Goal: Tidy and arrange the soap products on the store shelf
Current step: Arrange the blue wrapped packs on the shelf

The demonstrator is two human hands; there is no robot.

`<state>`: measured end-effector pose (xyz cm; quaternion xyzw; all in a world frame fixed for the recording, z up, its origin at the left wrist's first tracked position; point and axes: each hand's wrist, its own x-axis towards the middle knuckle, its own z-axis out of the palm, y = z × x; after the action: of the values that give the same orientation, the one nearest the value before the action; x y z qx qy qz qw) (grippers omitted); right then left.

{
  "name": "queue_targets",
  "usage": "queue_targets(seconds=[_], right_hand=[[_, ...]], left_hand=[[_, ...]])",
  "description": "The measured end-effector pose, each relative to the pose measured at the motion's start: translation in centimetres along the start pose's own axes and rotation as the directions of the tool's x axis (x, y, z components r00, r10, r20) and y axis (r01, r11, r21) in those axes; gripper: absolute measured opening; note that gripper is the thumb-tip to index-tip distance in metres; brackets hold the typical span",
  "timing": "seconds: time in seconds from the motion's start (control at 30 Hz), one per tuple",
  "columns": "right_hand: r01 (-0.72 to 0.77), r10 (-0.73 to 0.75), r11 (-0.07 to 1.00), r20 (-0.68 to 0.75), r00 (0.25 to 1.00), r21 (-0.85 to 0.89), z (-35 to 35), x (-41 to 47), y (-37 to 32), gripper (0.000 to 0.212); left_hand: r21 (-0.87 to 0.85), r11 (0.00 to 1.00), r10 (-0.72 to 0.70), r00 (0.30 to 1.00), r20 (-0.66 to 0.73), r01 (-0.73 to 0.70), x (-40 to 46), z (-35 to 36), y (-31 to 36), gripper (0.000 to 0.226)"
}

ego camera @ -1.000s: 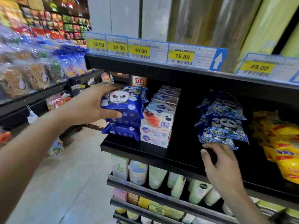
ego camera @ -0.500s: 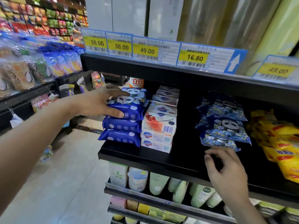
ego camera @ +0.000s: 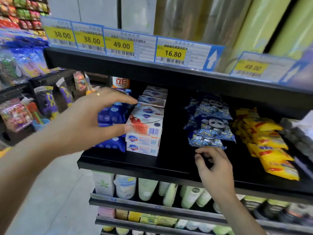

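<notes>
Blue packs (ego camera: 112, 116) sit stacked at centre left beside white boxes (ego camera: 144, 133), the left hand (ego camera: 88, 119) spread open before them holding nothing, seemingly to square them, the right hand (ego camera: 215, 167) loosely curled, empty, on the shelf (ego camera: 135, 164).

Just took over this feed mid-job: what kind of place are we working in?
Most likely a retail shop aisle: yellow price tags clipped along a black shelf, stacked soap boxes with barcodes, and lotion tubes on the tier below.

Left hand (ego camera: 94, 116) spread open before blue soap packs (ego camera: 112, 114); right hand (ego camera: 214, 165) loosely curled.
</notes>
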<state>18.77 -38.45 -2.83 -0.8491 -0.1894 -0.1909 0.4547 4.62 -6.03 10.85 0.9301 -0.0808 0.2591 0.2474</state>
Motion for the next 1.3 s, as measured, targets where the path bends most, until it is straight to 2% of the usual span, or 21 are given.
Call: queue_targets(seconds=[0.13, 0.23, 0.3, 0.37, 0.47, 0.57, 0.67, 0.77, 1.03, 1.1, 1.17, 1.23, 1.3], right_hand=[[-0.016, 0.019, 0.996, -0.039, 0.999, 0.085, -0.7, 0.6, 0.4, 0.022], [0.041, -0.038, 0.999, -0.125, 0.991, 0.019, -1.8, 1.4, 0.9, 0.021], [0.048, -0.051, 0.999, -0.160, 0.986, -0.021, -2.9, 2.4, 1.5, 0.028], [0.035, -0.047, 0.997, -0.161, 0.986, -0.072, -4.0, 3.7, 2.2, 0.040], [0.015, -0.031, 0.984, -0.085, 0.996, -0.175, -5.4, 5.8, 2.8, 0.058], [0.030, -0.043, 0.958, -0.039, 0.998, -0.287, -6.0, 7.7, 3.3, 0.068], [-0.008, 0.036, 0.975, 0.124, 0.992, -0.222, -6.1, 9.3, 3.8, 0.074], [-0.008, 0.042, 0.990, 0.237, 0.971, -0.142, -5.8, 10.1, 4.3, 0.069], [0.134, -0.131, 0.990, 0.061, 0.989, -0.053, -5.7, 8.1, 4.1, 0.063], [0.161, -0.160, 0.987, 0.044, 0.986, -0.023, -6.0, 6.8, 4.0, 0.063], [0.186, -0.186, 0.983, 0.026, 0.982, 0.010, -6.1, 5.2, 3.9, 0.065], [0.244, -0.244, 0.969, 0.005, 0.970, 0.039, -6.1, 3.7, 3.8, 0.069], [0.292, -0.293, 0.954, 0.002, 0.956, 0.072, -5.9, 2.3, 3.6, 0.071]], left_hand=[[-0.149, 0.986, 0.093, 0.990, 0.105, -0.077, -0.3, 5.4, 4.9, 0.045], [-0.223, 0.973, 0.093, 0.982, 0.167, -0.054, 0.2, 10.3, 6.8, 0.043], [-0.228, 0.974, 0.065, 0.979, 0.194, -0.020, 0.6, 13.6, 7.3, 0.041], [-0.187, 0.982, 0.017, 0.977, 0.210, 0.023, 0.9, 16.9, 7.4, 0.038], [-0.111, 0.990, -0.061, 0.975, 0.212, 0.086, 1.0, 20.7, 7.1, 0.038], [0.065, 0.994, -0.095, 0.980, 0.177, 0.084, 0.9, 22.9, 6.9, 0.043], [0.194, 0.978, -0.102, 0.984, 0.149, 0.072, 0.7, 23.6, 7.0, 0.054], [0.149, 0.983, -0.133, 0.979, 0.154, 0.110, 0.7, 23.5, 6.8, 0.053], [-0.029, 0.962, -0.264, 0.952, 0.152, 0.271, 1.2, 23.2, 6.8, 0.052], [-0.177, 0.916, -0.339, 0.930, 0.143, 0.361, 1.6, 22.9, 7.2, 0.043], [-0.384, 0.806, -0.436, 0.891, 0.131, 0.451, 2.1, 22.3, 7.9, 0.033], [-0.593, 0.605, -0.552, 0.817, 0.169, 0.532, 2.9, 21.4, 8.9, 0.041], [-0.707, 0.368, -0.596, 0.737, 0.320, 0.604, 3.7, 20.5, 9.8, 0.055]])
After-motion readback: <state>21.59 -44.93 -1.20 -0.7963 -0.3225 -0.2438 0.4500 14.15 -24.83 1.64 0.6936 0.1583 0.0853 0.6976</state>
